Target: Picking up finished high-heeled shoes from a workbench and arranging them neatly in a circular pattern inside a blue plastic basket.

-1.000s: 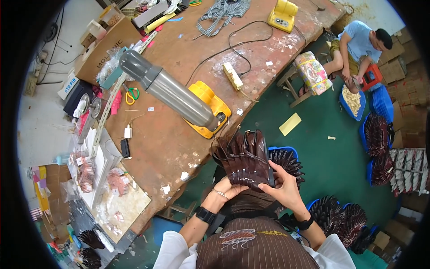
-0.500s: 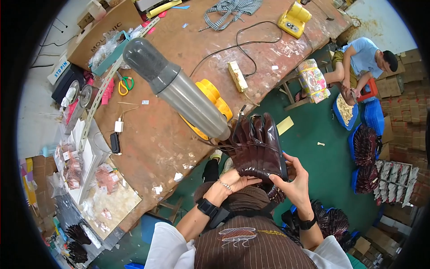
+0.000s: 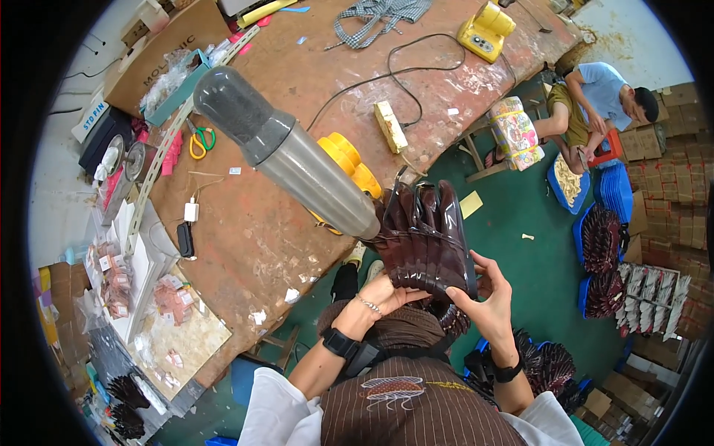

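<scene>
A glossy dark-brown leather glove (image 3: 420,256) is held in front of me, its finger stalls pointing away and its lower edge toward my body. Under that lower edge, at the left, my left hand (image 3: 387,293) is closed, with its fingers partly hidden beneath the leather. My right hand (image 3: 487,297) grips the lower right corner, thumb on top and fingers behind the right edge. Against the glove's left side is the near end of a thick metal cylinder (image 3: 312,175) with a rounded dark tip, which slants over the table.
The worn brown table (image 3: 253,245) holds green-and-orange scissors (image 3: 201,141), cables, a yellow device (image 3: 485,33) and a checked cloth (image 3: 379,18). A seated person (image 3: 599,100) works at the right, near blue baskets (image 3: 569,182). More dark-brown pieces (image 3: 550,364) lie beside my right forearm.
Both hands keep nearly the same hold on the glove, which has shifted very slightly. The whole view has drifted a little. The seated person's arms have moved.
</scene>
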Action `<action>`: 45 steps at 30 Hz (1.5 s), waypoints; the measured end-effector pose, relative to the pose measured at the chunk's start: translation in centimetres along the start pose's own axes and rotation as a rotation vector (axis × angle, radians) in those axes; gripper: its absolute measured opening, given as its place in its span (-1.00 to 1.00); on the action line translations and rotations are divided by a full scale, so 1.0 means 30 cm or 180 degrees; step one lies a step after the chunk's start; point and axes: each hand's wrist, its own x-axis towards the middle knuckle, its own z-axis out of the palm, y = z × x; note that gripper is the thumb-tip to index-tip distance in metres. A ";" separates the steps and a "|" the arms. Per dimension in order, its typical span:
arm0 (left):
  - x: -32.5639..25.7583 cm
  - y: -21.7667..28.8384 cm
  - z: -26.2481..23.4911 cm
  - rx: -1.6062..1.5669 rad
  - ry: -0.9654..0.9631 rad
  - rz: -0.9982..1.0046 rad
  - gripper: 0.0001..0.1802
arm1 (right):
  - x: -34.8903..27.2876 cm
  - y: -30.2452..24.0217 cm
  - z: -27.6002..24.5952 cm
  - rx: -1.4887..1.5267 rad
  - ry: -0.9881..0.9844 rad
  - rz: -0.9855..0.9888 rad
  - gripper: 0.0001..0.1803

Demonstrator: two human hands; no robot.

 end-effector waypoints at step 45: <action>-0.181 -0.078 -0.125 -0.1158 0.0533 0.0938 -0.65 | 0.096 0.022 0.234 -0.0311 -0.0833 -0.0285 -0.43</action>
